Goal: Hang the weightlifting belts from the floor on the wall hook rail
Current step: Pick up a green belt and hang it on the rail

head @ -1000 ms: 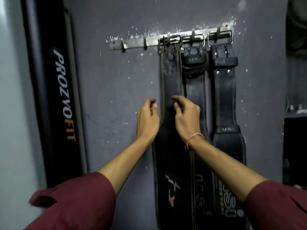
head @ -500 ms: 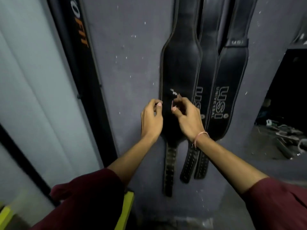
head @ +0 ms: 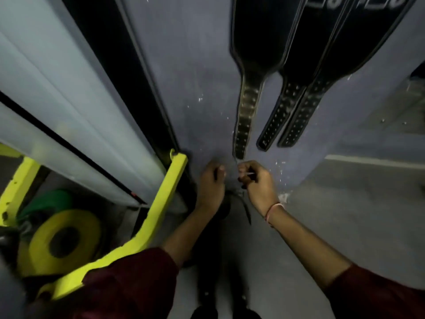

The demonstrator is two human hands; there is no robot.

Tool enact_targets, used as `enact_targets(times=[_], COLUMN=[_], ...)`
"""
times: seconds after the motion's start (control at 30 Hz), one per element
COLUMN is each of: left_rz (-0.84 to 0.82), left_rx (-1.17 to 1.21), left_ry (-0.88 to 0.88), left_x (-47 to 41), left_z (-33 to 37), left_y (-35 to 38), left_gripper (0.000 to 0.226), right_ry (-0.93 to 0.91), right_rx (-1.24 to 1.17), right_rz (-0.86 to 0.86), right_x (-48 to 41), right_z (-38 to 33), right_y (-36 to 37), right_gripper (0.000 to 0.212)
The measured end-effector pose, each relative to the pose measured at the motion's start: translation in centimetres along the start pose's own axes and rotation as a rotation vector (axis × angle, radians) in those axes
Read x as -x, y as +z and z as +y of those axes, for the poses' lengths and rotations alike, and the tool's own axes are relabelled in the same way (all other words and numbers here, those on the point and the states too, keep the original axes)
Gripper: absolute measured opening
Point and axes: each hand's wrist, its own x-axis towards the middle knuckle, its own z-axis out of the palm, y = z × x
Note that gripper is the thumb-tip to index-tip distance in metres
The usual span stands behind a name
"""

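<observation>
Reaching down, the left hand (head: 211, 183) and right hand (head: 257, 183) now hang just above the floor (head: 345, 215), right under the tip of the left belt (head: 245, 116). A second ago they were flanking that belt's upper strap below the hook rail. They have since run down its whole length, and the view has tipped down with them, so the rail is out of sight. Both hands have their fingers curled in, thumb to forefinger. A thin pale sliver shows at the right hand's fingertips (head: 241, 172), but I cannot tell whether either hand holds anything.

I take this to mean the left belt is hung and smoothed and the next pick-up is starting. A dark strap-like shape (head: 245, 207) lies on the floor beneath the hands. It may be another belt, though it is too dim to say.

All three hung belts are black, stiff-looking leather, with wide paddle-shaped backs that narrow to flat tongues. The left tongue looks worn and shiny, while the middle belt (head: 279, 116) and right belt (head: 358, 42) have rows of punched holes. They lie against a matt grey-blue wall (head: 195, 77) flecked with white chips. A thread bracelet (head: 273, 209) circles the right wrist. To the left stand a bright yellow frame (head: 161, 215) and a round yellow plate (head: 62, 242).
</observation>
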Motion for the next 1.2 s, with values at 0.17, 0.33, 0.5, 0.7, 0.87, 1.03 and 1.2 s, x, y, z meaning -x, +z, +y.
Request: enact_targets(times=[0.17, 0.33, 0.5, 0.7, 0.87, 1.03, 1.2], left_rz=[-0.1, -0.081, -0.079, -0.13, -0.135, -0.2, -0.237], left_rx=[-0.115, -0.181, -0.186, -0.172, -0.137, -0.1, -0.098], left_ry=[-0.169, -0.338, -0.419, -0.426, -0.431, -0.443, -0.388], left_x=[3.7, 5.2, 4.3, 0.1, -4.0, -6.3, -8.6], left_z=[-9.4, -17.1, -26.7, -40.0, -51.6, -62.4, -67.6], left_y=[3.1, 4.9, 8.0, 13.9, 19.2, 23.4, 26.2], left_gripper=[0.018, 0.022, 0.017, 0.016, 0.021, 0.032, 0.038], right_ry=[0.208, 0.306, 0.341, 0.318, 0.302, 0.397, 0.672], right_rx=[-0.041, 0.025, 0.108, 0.168, 0.305, 0.244, 0.148], right_rz=[-0.103, -0.216, -0.308, -0.35, -0.427, -0.325, -0.188], right_x=[1.4, 2.4, 1.4, -2.9, -8.0, -13.6, -17.5], right_z=[8.5, 15.8, 24.5, 38.8, 51.9, 61.9, 67.5], right_y=[1.8, 5.1, 9.7, 17.2, 24.1, 30.1, 34.4], right_gripper=[0.026, 0.03, 0.031, 0.029, 0.02, 0.038, 0.081])
